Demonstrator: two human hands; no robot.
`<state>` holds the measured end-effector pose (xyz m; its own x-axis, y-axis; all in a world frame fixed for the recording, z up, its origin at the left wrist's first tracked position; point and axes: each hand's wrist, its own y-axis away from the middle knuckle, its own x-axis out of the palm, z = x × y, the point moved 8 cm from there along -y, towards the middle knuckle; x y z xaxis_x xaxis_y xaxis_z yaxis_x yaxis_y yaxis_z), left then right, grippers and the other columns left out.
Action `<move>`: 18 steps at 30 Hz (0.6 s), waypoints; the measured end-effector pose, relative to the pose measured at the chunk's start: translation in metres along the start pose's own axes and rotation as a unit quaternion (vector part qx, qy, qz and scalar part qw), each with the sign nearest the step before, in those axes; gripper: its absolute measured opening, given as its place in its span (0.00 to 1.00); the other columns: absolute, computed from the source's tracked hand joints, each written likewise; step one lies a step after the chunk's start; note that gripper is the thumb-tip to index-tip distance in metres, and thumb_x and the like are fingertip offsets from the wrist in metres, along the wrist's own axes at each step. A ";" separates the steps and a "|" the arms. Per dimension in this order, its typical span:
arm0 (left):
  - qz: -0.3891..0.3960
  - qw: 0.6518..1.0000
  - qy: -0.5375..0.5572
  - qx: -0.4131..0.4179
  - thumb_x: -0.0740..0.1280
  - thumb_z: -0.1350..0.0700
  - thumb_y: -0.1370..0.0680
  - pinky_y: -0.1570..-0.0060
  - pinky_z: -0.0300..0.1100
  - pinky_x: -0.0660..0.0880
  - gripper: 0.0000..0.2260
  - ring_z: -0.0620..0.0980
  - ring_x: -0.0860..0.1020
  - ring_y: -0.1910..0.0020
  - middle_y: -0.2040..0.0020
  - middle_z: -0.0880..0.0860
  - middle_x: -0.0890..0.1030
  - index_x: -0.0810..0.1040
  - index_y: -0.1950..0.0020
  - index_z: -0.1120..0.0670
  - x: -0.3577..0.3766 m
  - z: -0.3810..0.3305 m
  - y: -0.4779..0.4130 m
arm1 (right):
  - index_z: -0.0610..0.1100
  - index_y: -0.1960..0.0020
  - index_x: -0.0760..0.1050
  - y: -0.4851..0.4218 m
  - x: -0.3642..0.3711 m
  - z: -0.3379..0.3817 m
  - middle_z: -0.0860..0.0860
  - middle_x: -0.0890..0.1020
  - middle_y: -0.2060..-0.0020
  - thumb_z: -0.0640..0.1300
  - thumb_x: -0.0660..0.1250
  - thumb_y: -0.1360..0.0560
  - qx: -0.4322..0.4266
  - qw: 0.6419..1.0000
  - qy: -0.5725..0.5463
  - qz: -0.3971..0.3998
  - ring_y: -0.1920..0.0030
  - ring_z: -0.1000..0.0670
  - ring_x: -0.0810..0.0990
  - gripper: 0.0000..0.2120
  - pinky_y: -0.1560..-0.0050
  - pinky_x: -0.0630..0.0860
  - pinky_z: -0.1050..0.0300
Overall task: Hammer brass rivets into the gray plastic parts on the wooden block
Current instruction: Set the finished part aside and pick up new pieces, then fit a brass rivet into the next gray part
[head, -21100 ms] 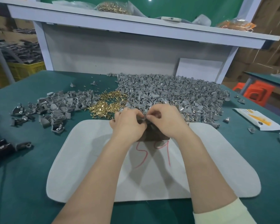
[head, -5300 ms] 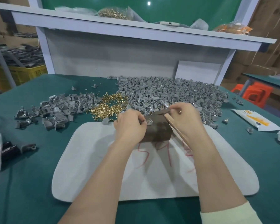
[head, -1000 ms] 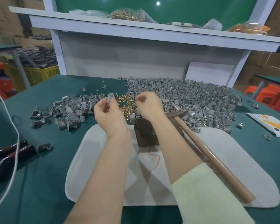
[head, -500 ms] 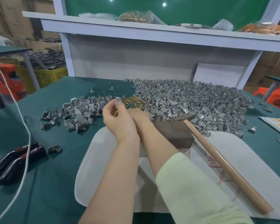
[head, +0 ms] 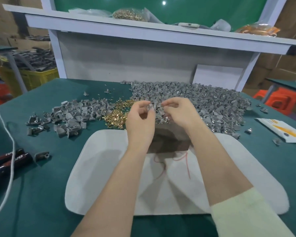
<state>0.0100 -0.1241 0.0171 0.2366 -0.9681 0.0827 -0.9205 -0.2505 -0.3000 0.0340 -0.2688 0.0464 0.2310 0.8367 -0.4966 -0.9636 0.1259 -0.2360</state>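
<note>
Item: one person at a green work table (head: 41,194), seen from beside them. Left hand (head: 140,120) raised, thumb and fingertips pinching a small gray plastic part (head: 152,106). Right hand (head: 179,112) raised opposite it, fingers curled, thumb and forefinger pinched against the same part; blur hides whether a rivet sits between them. Half a second ago the left hand held the part up alone while the right reached low toward the rivets; the two now meet fingertip to fingertip. Wooden block (head: 169,139): on the far edge of the white mat (head: 101,168), directly below the hands and between the forearms. Brass rivets (head: 117,114): loose heap on the table, just left of the left hand. Large heap of gray parts (head: 212,101): behind and right of the hands. Smaller heap of gray parts (head: 70,115): left of the rivets. Black and red tool (head: 7,161) with a white cord (head: 6,134) across it: near left edge, one stray gray piece (head: 42,155) beside it. White packet (head: 278,129): far right.
</note>
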 end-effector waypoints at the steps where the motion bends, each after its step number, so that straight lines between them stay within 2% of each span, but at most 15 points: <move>1: 0.010 1.000 -0.016 -0.001 0.67 0.58 0.23 0.53 0.40 0.72 0.05 0.47 0.76 0.55 0.54 0.51 0.80 0.75 0.49 0.51 0.003 0.001 0.002 | 0.48 0.59 0.77 0.006 -0.007 -0.005 0.50 0.79 0.63 0.35 0.66 0.25 0.008 1.000 -0.016 -0.004 0.62 0.51 0.76 0.09 0.53 0.75 0.52; 3: 0.039 0.998 -0.057 -0.003 0.69 0.58 0.24 0.51 0.37 0.71 0.05 0.46 0.77 0.53 0.55 0.47 0.79 0.74 0.50 0.52 0.011 0.004 0.008 | 0.43 0.57 0.79 0.017 -0.016 -0.014 0.47 0.79 0.64 0.35 0.67 0.25 0.021 0.999 -0.035 -0.012 0.64 0.51 0.76 0.06 0.55 0.76 0.55; 5: 0.069 0.987 -0.143 0.000 0.69 0.55 0.24 0.47 0.41 0.72 0.05 0.47 0.78 0.51 0.58 0.44 0.79 0.73 0.52 0.50 0.018 0.008 0.012 | 0.37 0.51 0.80 0.025 -0.017 -0.022 0.48 0.79 0.66 0.34 0.67 0.26 0.033 0.998 -0.044 -0.014 0.67 0.53 0.75 0.05 0.59 0.75 0.61; 7: 0.084 0.958 -0.275 0.017 0.67 0.52 0.23 0.41 0.46 0.66 0.03 0.48 0.77 0.47 0.59 0.43 0.78 0.74 0.51 0.46 0.022 0.010 0.015 | 0.37 0.50 0.80 0.029 -0.013 -0.029 0.49 0.79 0.65 0.33 0.66 0.25 0.038 0.999 -0.038 -0.003 0.67 0.55 0.75 0.07 0.62 0.74 0.66; 8: 0.087 0.941 -0.327 0.027 0.66 0.51 0.22 0.41 0.47 0.62 0.03 0.49 0.76 0.45 0.58 0.43 0.79 0.75 0.49 0.44 0.024 0.010 0.017 | 0.38 0.50 0.81 0.031 -0.010 -0.029 0.49 0.79 0.64 0.33 0.65 0.25 0.034 0.999 -0.029 0.003 0.67 0.57 0.75 0.08 0.61 0.74 0.67; 10: 0.088 0.917 -0.387 0.041 0.65 0.50 0.22 0.45 0.48 0.58 0.05 0.51 0.74 0.43 0.53 0.45 0.81 0.77 0.48 0.43 0.025 0.009 0.017 | 0.39 0.51 0.82 0.031 -0.006 -0.028 0.51 0.79 0.62 0.33 0.64 0.25 0.022 1.000 -0.011 0.010 0.64 0.57 0.76 0.09 0.55 0.75 0.62; 12: 0.081 0.903 -0.420 0.040 0.66 0.48 0.23 0.47 0.48 0.58 0.01 0.53 0.71 0.42 0.49 0.46 0.79 0.77 0.53 0.43 0.022 0.009 0.016 | 0.42 0.52 0.82 0.031 -0.005 -0.028 0.51 0.80 0.61 0.33 0.64 0.24 0.015 1.000 0.011 0.009 0.60 0.53 0.77 0.09 0.49 0.76 0.57; 14: 0.086 0.894 -0.438 0.025 0.67 0.46 0.24 0.45 0.49 0.59 0.03 0.55 0.69 0.41 0.46 0.48 0.76 0.75 0.56 0.44 0.020 0.013 0.015 | 0.44 0.53 0.80 0.031 -0.004 -0.028 0.47 0.82 0.59 0.34 0.64 0.24 0.012 1.000 0.022 0.003 0.57 0.49 0.79 0.08 0.46 0.77 0.50; 16: 0.094 0.891 -0.444 0.017 0.67 0.46 0.25 0.42 0.49 0.60 0.04 0.56 0.68 0.39 0.43 0.50 0.74 0.77 0.54 0.44 0.020 0.016 0.014 | 0.44 0.51 0.78 0.031 -0.004 -0.028 0.44 0.82 0.57 0.34 0.65 0.25 0.010 1.000 0.016 -0.004 0.56 0.46 0.79 0.07 0.45 0.76 0.45; 18: 0.102 0.898 -0.428 0.010 0.67 0.45 0.25 0.42 0.49 0.60 0.07 0.56 0.67 0.37 0.41 0.49 0.74 0.79 0.50 0.44 0.020 0.015 0.013 | 0.44 0.51 0.76 0.032 -0.005 -0.028 0.45 0.81 0.57 0.33 0.65 0.26 0.004 1.000 0.014 -0.009 0.54 0.43 0.80 0.08 0.44 0.76 0.44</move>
<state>0.0070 -0.1474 0.0008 0.2238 -0.6412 -0.7340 -0.9680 -0.0586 -0.2440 0.0061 -0.2836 0.0181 0.2518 0.8189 -0.5157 -0.9603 0.1453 -0.2382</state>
